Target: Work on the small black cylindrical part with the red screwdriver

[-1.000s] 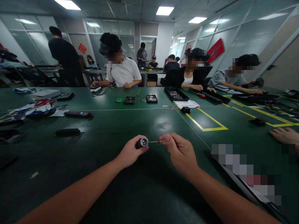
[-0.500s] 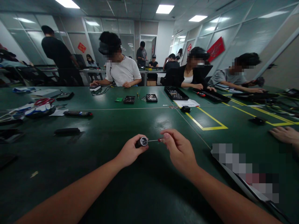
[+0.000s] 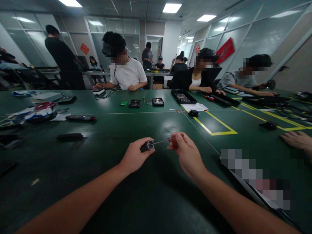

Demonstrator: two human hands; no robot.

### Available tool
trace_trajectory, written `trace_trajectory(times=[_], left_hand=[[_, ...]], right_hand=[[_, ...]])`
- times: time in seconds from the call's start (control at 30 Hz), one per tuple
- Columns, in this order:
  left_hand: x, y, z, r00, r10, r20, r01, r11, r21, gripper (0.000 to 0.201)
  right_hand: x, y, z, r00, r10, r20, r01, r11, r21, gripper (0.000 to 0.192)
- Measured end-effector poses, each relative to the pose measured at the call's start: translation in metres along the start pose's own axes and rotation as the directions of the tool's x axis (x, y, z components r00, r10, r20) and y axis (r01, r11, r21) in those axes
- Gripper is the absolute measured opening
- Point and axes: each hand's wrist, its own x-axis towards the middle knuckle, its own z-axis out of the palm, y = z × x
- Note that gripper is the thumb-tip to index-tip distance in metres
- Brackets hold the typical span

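Note:
My left hand (image 3: 133, 156) grips a small dark cylinder (image 3: 147, 145) with a silvery round end facing right. My right hand (image 3: 186, 152) pinches a thin screwdriver (image 3: 162, 141) with a red handle, its metal tip touching the cylinder's end. Both hands hover just above the dark green table (image 3: 117, 130), near its middle front. My fingers hide most of the cylinder's body.
Black trays (image 3: 183, 96), small black devices (image 3: 158, 102) and a paper sheet (image 3: 195, 107) lie across the table. A black bar (image 3: 69, 136) and red-handled scissors (image 3: 45, 105) lie left. Yellow tape (image 3: 214, 126) marks a box. Another person's hand (image 3: 296, 139) rests at right. Several people sit opposite.
Both hands have risen slightly and drifted away from me. The screwdriver now tilts upward to the right, and my right fingers have shifted on its handle.

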Motion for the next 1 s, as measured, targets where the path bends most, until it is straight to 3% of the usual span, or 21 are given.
trace_trajectory(times=[0.07, 0.1, 0.27, 0.5, 0.77, 1.0], left_hand=[[0.002, 0.000, -0.003, 0.999, 0.023, -0.030, -0.022, 0.998, 0.060, 0.033], [0.003, -0.001, -0.004, 0.999, 0.020, -0.033, -0.017, 0.997, 0.073, 0.033], [0.004, -0.008, -0.004, 0.999, -0.018, 0.026, 0.016, 0.997, 0.081, 0.031], [0.002, -0.013, -0.002, 0.999, -0.026, 0.023, 0.024, 0.995, 0.099, 0.032], [0.002, -0.016, 0.001, 0.999, 0.019, 0.037, -0.024, 0.991, 0.132, 0.032], [0.001, -0.010, -0.001, 0.992, 0.043, 0.117, -0.066, 0.979, 0.194, 0.029]], right_hand=[[0.008, 0.005, -0.002, 0.984, 0.170, 0.048, -0.176, 0.971, 0.161, 0.031], [0.011, 0.007, -0.003, 0.984, 0.176, 0.016, -0.176, 0.966, 0.190, 0.030], [0.010, 0.009, -0.002, 0.998, 0.019, -0.059, -0.015, 0.998, 0.061, 0.030], [-0.005, -0.001, 0.001, 0.981, -0.190, 0.049, 0.196, 0.946, -0.256, 0.025], [-0.007, -0.002, -0.001, 0.962, -0.217, 0.167, 0.262, 0.909, -0.325, 0.021], [-0.008, -0.005, -0.001, 0.948, -0.203, 0.244, 0.281, 0.893, -0.352, 0.023]])
